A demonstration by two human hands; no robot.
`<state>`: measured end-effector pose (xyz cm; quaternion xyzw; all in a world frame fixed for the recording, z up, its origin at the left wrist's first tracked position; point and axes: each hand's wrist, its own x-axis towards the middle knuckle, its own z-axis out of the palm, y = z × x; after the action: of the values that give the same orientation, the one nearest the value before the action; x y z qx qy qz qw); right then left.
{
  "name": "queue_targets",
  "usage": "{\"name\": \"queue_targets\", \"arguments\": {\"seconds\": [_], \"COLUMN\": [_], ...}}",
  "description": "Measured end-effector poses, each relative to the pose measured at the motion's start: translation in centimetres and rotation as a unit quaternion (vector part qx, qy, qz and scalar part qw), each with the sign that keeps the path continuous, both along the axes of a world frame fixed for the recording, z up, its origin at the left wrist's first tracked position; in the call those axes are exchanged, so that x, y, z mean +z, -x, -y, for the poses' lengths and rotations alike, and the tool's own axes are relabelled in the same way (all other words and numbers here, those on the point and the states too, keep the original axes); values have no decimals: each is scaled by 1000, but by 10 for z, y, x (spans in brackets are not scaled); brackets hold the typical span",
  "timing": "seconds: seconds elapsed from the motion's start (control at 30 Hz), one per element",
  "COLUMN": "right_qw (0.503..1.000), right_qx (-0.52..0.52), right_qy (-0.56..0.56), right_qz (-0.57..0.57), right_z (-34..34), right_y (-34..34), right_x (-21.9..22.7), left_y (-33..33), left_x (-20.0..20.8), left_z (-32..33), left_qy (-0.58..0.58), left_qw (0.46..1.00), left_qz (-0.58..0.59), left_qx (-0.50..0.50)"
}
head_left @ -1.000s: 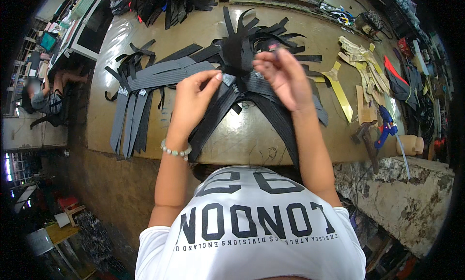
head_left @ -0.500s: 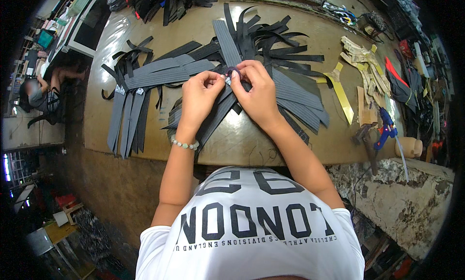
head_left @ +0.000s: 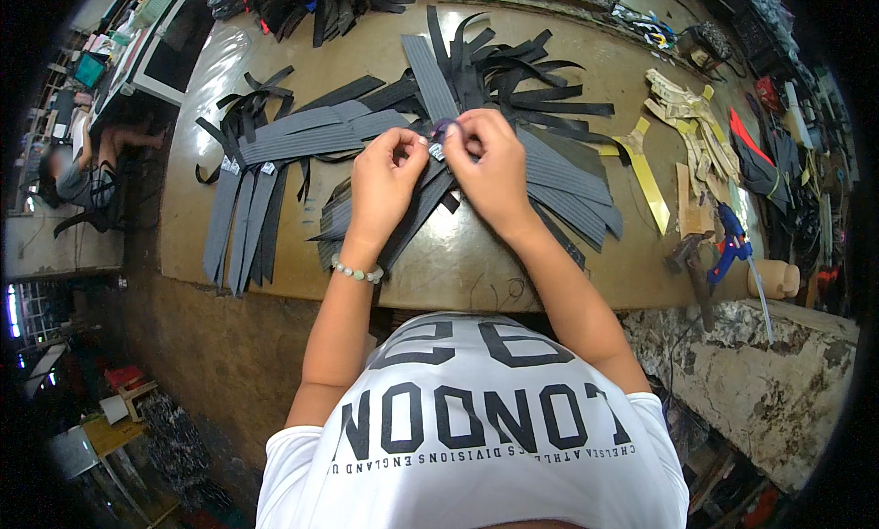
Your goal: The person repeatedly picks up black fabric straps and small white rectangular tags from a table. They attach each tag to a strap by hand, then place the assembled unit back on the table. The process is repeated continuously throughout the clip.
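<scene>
Centrally, a small dark purple piece [head_left: 445,127] sits at the right hand's [head_left: 488,158] fingers, just above a white label [head_left: 437,151] among ribbed grey straps [head_left: 568,177]. Those fingers look clamped on the purple piece; the left hand's [head_left: 392,167] fingertips are together — what they pinch, I cannot tell. Good handling here likely means both pinches close and steady, the label uncovered — the straps' weight borne by the surface [head_left: 449,277], black strips [head_left: 568,97] beyond left unsnagged.

Blue glue gun [head_left: 734,245] near tan roll [head_left: 776,278]; seated person [head_left: 73,183].
</scene>
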<state>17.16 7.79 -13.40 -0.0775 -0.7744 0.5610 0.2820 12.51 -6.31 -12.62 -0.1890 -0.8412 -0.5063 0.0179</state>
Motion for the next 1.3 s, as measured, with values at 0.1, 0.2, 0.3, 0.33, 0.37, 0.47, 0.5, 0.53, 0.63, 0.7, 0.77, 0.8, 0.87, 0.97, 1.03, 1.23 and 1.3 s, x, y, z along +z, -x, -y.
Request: {"name": "queue_targets", "arguments": {"seconds": [0.1, 0.2, 0.3, 0.33, 0.37, 0.47, 0.5, 0.53, 0.63, 0.7, 0.77, 0.8, 0.87, 0.97, 1.03, 1.23, 1.3], "right_qw": [987, 949, 904, 887, 877, 838, 833, 830, 842, 848, 849, 858, 871, 879, 876, 849, 839], "right_qx": [25, 60, 81, 88, 87, 93, 74, 68, 51, 57, 70, 63, 73, 63, 64, 70, 63], "right_qy": [149, 310, 420, 453, 472, 537, 547, 552, 533, 524, 522, 509, 485, 473, 478, 523, 540], "right_qz": [57, 18, -1, -1, -11, -31, -38, -51, -61, -53, -43, -31, -28, -24, -26, -30, -28], "right_z": [-8, -14, -23, -27, -32, -40, -42, -43, -47, -48, -48, -47, -46, -45, -46, -50, -51], "right_y": [2, 3, 2, 2, 1, -4, -4, -5, -7, -7, -7, -7, -6, -6, -5, -4, -4], "right_x": [0, -2, -2, -3, -3, -3, -3, -4, -4, -4, -4, -5, -5, -6, -6, -8, -8], "left_y": [5, 0, -21, -33, -37, -30, -17, 2, 52, 72, 81, 83, 84, 86, 86, 69, 75], "left_x": [-9, 5, 42, 56, 69, 81, 77, 70, 54, 48, 46, 46, 46, 52, 64, 129, 135], "left_z": [0, -1, 7, 12, 16, 13, 5, -4, -7, -6, -5, -5, -5, -9, -10, 55, 104], "left_qy": [-19, -54, 31, 0, 19, 88, 103, 107, 285, 310, 313, 306, 303, 336, 308, 49, 16], "left_qw": [999, 996, 998, 967, 898, 839, 903, 942, 902, 886, 860, 847, 840, 826, 819, 958, 950], "left_qz": [-4, 35, -34, 169, 142, 107, 5, -107, -160, -154, -223, -263, -265, -283, -348, -274, -305], "left_qx": [35, 63, -42, -192, -416, -527, -416, -301, -282, -309, -337, -345, -364, -353, -337, -74, 73]}}
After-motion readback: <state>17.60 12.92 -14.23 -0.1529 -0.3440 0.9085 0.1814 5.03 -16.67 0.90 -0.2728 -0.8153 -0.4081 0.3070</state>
